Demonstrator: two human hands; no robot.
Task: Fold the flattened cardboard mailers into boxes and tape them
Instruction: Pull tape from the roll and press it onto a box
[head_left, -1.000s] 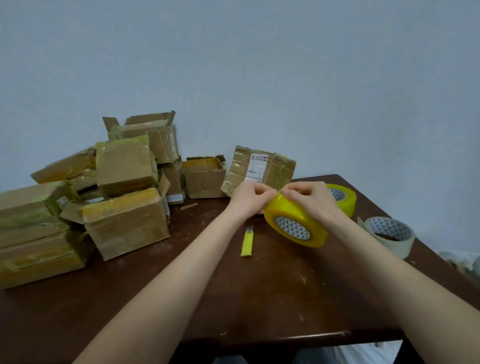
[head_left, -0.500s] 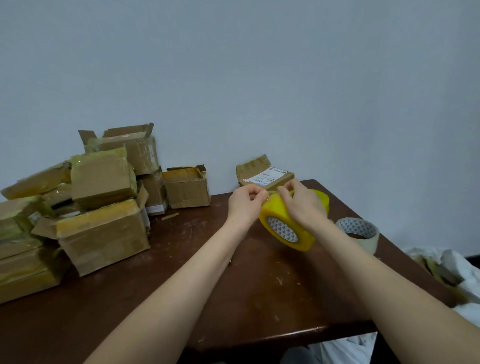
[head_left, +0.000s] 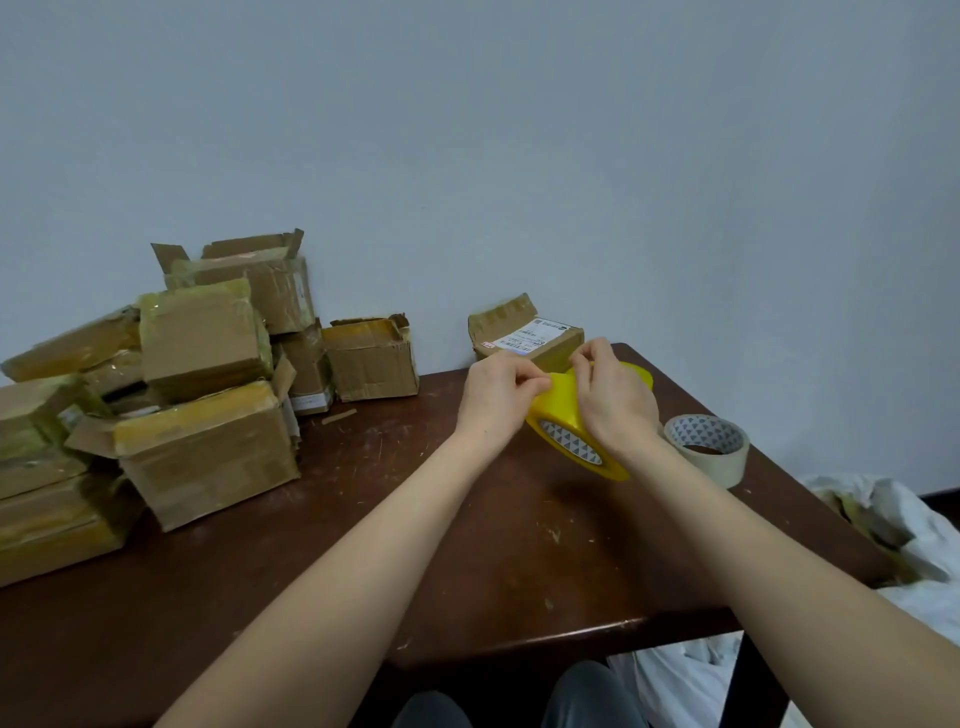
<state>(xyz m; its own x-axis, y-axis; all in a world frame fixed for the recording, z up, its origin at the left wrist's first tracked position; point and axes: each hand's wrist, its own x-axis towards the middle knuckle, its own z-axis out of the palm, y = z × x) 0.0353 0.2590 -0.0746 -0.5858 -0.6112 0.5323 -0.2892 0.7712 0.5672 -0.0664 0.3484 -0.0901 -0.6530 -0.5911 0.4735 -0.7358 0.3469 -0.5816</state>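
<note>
Both hands meet at about 1 o'clock on the dark wooden counter (head_left: 467, 545), holding a yellow tape roll (head_left: 576, 431) just above the surface. The roll is tilted on edge, its patterned core facing down toward 7 o'clock, so its axis runs from 7 to 1 o'clock. The left hand (head_left: 498, 395) has its fingers pinched shut on the tape at the roll's upper rim; the right hand (head_left: 615, 400) is wrapped over the roll's far side, fingers curled closed on it.

Two tape rolls can be counted for sure: the yellow one, and a pale beige roll (head_left: 709, 447) lying flat at 3 o'clock, core hole upward, just beside the right wrist.

One labelled cardboard box (head_left: 524, 338) sits right behind the hands at 12 o'clock, its long side running 9 to 3. A small open-topped box (head_left: 371, 358) stands at 11 o'clock. A heap of taped boxes (head_left: 156, 395) fills 9 to 10 o'clock; roughly eight, though overlaps make the count uncertain.
</note>
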